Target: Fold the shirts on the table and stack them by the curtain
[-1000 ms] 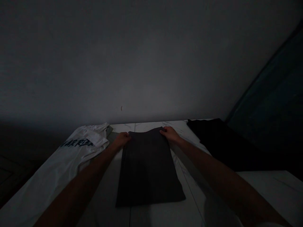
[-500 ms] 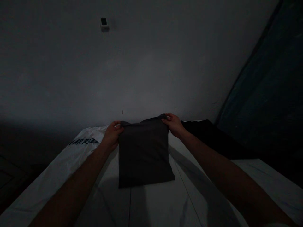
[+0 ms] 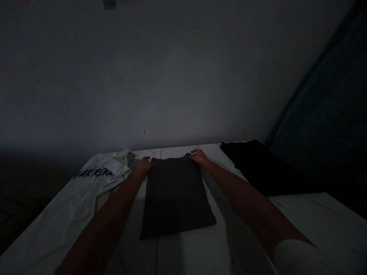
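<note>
Since far corners likely give even control of gray cloth (image 3: pixel 176 196), left hand (image 3: pixel 145 166) and right hand (image 3: pixel 200 158) touch one each, fingers slightly parted; cannot tell whether pinching.

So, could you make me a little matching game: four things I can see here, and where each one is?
Things:
1. Black cloth
2. Dark grey folded cloth
3. Small curved mark
4. White T-shirt with dark lettering

Places:
A. Between the left hand and right hand, at its far corners
B. Left of the left hand
C. Right of the right hand
D. On the wall

Pairs: 1-C, 2-A, 3-D, 4-B
</note>
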`<state>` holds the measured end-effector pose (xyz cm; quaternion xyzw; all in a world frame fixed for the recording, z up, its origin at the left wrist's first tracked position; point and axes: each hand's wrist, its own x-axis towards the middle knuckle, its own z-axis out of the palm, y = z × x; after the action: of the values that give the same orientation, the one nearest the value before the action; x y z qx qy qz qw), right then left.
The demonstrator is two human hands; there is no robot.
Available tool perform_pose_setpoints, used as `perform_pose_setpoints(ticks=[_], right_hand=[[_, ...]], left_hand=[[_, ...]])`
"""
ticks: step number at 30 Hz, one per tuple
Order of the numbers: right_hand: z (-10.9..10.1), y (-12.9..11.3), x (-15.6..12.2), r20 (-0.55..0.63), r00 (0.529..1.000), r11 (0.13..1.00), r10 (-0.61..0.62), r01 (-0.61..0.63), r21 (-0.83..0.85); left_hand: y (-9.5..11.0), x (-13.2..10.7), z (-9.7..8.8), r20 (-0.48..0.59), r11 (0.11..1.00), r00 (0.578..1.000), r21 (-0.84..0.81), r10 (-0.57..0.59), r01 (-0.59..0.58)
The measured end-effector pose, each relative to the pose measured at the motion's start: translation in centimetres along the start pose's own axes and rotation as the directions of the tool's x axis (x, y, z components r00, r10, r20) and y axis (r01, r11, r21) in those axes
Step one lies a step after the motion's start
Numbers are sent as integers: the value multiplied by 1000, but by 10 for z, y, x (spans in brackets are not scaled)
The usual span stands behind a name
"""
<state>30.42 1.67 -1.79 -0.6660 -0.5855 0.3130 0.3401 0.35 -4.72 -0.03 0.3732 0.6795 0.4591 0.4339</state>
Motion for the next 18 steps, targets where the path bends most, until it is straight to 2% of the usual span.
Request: perform_pose_setpoints(ticks=[5, 9, 11, 13, 14, 15, 16, 18], right_hand=[[-4, -6, 4, -56, 998, 1000, -12, 11, -22], [-18, -2, -15, -63, 998, 1000, -8, 6, -28], [-31, 2, -34, 21, 1000, 1000, -20, 20, -1], [-45, 8, -60, 175, 984, 999, -35, 28, 40], [-51, 12, -76, 253, 967, 998, -41, 28, 53], [-56, 16, -93, 319, 947, 998, -47, 30, 56], [-61, 19, -111, 367, 929, 998, -55, 39, 52], [-65, 26, -147, 398, 913, 996, -87, 79, 37]], left_hand=[[-6, 9, 6, 32, 992, 994, -66, 105, -103], [-17, 11, -6, -61, 968, 979, 174, 196, -183], [-17, 8, -15, -106, 935, 964, 290, 245, -206], [-10, 1, -16, -101, 888, 938, 370, 331, -274], [-4, -3, -11, -51, 832, 909, 427, 413, -353], [3, -9, -2, 40, 744, 862, 485, 506, -459], [11, -15, 10, 168, 626, 790, 524, 590, -578], [26, -27, 45, 465, 351, 599, 515, 652, -782]])
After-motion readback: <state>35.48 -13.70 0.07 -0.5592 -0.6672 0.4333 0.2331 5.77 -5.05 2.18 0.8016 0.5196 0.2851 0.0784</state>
